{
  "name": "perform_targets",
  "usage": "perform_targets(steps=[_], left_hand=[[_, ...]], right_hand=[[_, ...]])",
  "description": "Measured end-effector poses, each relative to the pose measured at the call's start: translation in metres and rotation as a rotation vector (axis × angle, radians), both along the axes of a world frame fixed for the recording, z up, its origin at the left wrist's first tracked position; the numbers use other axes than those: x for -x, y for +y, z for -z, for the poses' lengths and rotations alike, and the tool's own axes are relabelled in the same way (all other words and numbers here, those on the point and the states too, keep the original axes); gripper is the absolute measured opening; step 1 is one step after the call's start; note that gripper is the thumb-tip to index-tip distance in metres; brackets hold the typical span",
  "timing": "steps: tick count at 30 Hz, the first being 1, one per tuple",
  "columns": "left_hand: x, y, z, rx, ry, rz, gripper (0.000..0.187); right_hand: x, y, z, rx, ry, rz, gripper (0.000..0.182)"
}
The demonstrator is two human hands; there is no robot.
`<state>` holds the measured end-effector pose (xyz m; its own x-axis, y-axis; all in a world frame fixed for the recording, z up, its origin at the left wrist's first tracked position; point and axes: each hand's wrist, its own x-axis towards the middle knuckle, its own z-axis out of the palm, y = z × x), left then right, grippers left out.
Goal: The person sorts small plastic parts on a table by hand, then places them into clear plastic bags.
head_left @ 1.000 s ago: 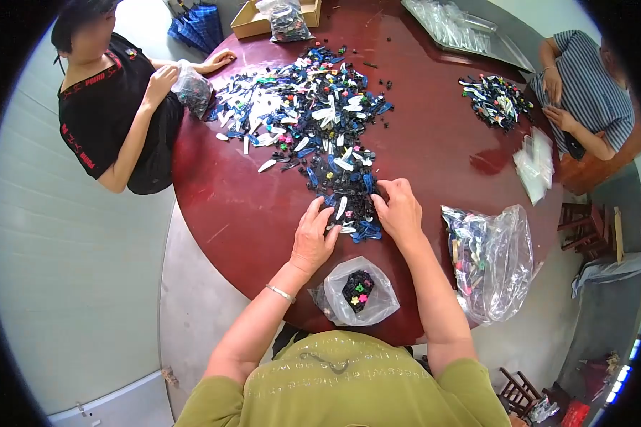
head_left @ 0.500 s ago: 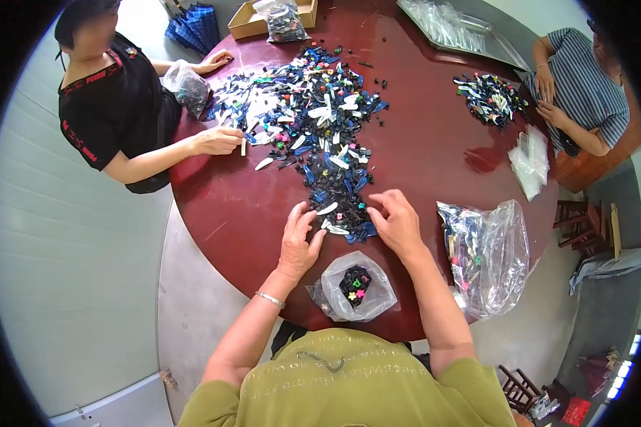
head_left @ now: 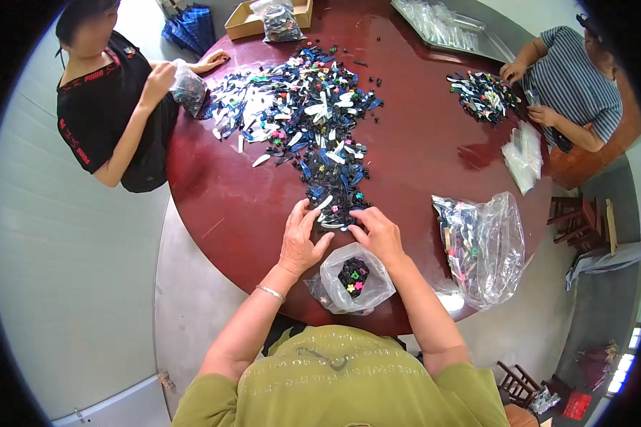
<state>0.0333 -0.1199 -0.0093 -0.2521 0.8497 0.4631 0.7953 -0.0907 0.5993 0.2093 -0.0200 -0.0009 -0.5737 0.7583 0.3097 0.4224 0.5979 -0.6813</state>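
Observation:
My left hand [head_left: 300, 238] rests at the left edge of the near end of a long pile of small hair clips [head_left: 327, 156], fingers apart. On the right side of the same end, my right hand [head_left: 376, 235] touches the clips with its fingers spread and bent. Black, blue and white pieces lie between the two hands, with a few coloured ones. Close to my body, below the hands, an open clear plastic bag [head_left: 376, 286] holds black pieces with pink, yellow and green flower shapes.
A large filled clear bag [head_left: 502, 245] lies to the right. A co-worker at the left holds a bag [head_left: 189, 89]; another at the right sits by a smaller pile [head_left: 483, 97] and flat empty bags [head_left: 523, 158]. At the back are a cardboard box [head_left: 238, 28] and a metal tray [head_left: 502, 51].
My right hand has moved left, closer to my left hand. The left co-worker's hand has risen from the pile to the bag. The right co-worker's hands have moved apart, one reaching the smaller pile.

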Motion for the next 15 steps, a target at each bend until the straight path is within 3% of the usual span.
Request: perform_targets(steps=[7,11,15], left_hand=[[0.005,0.001,0.014,0.044,-0.006,-0.002,0.061],[0.006,-0.004,0.009,0.059,-0.043,0.051,0.066],[0.005,-0.011,0.004,0.071,-0.062,0.127,0.070]], right_hand=[[-0.026,-0.015,0.005,0.477,0.283,0.184,0.019],[-0.035,-0.030,-0.006,1.014,0.445,-0.011,0.016],[-0.019,-0.042,-0.022,0.960,0.392,-0.008,0.015]])
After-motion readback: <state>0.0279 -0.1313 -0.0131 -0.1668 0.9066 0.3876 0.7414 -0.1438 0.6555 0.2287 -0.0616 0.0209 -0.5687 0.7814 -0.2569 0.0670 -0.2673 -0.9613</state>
